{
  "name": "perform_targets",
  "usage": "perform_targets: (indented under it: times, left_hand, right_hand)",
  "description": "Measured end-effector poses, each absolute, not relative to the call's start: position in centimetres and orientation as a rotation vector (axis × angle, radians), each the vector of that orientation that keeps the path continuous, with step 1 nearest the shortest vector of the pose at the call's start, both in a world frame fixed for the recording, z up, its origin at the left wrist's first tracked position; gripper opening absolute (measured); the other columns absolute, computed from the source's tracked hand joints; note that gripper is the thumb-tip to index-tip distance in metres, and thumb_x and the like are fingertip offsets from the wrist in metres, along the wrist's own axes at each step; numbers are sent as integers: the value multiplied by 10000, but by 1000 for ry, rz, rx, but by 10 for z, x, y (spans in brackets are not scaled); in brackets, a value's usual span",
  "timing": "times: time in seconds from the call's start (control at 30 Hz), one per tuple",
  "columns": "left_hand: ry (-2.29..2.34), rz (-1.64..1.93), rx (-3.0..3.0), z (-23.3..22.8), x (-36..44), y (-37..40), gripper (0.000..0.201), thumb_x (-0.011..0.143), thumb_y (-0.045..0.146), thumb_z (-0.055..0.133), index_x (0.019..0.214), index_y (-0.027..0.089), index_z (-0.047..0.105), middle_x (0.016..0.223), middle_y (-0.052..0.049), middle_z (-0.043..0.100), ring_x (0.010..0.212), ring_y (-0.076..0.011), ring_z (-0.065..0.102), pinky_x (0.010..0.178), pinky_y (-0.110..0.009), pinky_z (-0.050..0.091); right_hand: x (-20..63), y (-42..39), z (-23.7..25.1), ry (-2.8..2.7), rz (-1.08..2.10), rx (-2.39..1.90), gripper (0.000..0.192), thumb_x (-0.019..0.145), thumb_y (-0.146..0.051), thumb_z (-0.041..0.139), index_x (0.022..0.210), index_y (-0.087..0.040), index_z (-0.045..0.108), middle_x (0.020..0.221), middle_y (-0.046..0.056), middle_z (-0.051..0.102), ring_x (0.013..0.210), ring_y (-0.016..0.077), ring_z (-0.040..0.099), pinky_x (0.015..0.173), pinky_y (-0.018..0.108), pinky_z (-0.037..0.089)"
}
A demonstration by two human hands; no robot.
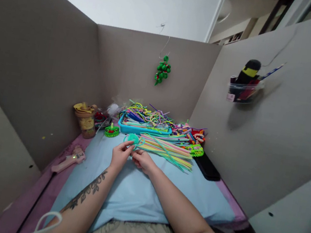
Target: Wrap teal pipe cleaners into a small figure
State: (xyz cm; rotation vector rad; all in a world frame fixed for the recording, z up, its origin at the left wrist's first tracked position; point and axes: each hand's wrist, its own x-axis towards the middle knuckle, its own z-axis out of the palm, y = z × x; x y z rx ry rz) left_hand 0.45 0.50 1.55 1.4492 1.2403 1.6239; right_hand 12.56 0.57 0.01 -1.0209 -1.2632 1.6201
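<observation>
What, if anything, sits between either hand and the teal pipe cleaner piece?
Nothing visible. The left hand pinches the teal pipe cleaner piece directly, and the right hand meets its trailing end just below. The loose pile of pipe cleaners lies off to the right on the blue cloth, clear of both.

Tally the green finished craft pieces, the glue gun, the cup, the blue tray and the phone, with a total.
Green craft pieces: 3 (hanging, left, right)
Pink glue gun: 1
Cup: 1
Blue tray: 1
Black phone: 1
Total: 7

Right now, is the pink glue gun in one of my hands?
No, the pink glue gun lies on the mat to the left, while both hands pinch a teal pipe cleaner piece.
</observation>
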Motion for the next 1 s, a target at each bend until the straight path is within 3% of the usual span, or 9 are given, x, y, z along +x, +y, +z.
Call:
perform_targets:
  times: [0.17,0.27,0.4,0.5,0.63,0.77,1.0]
  left_hand:
    - [1199,1626,1350,11,4,11,336,627,342,692,889,132,701,569,5,591,471,-80,449,472,-207,382]
    - [1173,1642,1256,10,2,14,364,613,349,702,902,128,690,668,-26,642,500,-87,485,459,-205,384]
    - [1116,1645,1187,11,0,15,397,591,345,721,919,125,680,734,-50,667,557,-109,535,454,-201,388]
    - [1096,1633,1172,11,0,16,398,583,342,731,908,118,680,718,-49,666,535,-102,524,447,-201,378]
    - [1073,1650,1153,9,1,17,408,588,344,733,913,105,672,677,-36,651,495,-82,486,445,-199,362]
    - [1107,1638,1180,9,2,16,414,590,353,730,919,108,677,712,-50,664,518,-92,508,451,-201,367]
    - [1154,1620,1355,7,7,11,306,610,331,714,835,124,702,720,-48,678,592,-119,558,581,-236,451]
  right_hand:
    - [123,3,1,-1308,1566,-1045,251,660,-369,630,622,-172,480,433,-78,424,318,25,273,328,185,123]
    - [127,-5,6,-1616,1632,-969,261,644,-340,656,573,-163,478,434,-68,452,352,30,326,352,177,199]
    - [132,-16,16,-2155,1787,-779,223,622,-330,692,650,-127,604,512,-40,531,459,52,446,443,174,328]
    - [134,-13,15,-2094,1769,-800,271,667,-393,649,721,-128,630,523,-34,539,432,48,424,423,175,301]
    - [138,6,5,-1583,1394,-943,358,742,-503,528,652,-160,578,462,-44,462,368,56,324,389,201,228]
    - [143,16,3,-1304,932,-986,313,725,-485,562,647,-183,531,534,-33,469,493,99,405,486,225,324]
    - [134,7,7,-1331,703,-1015,200,713,-370,598,704,-197,497,648,-18,491,602,117,439,585,239,374]
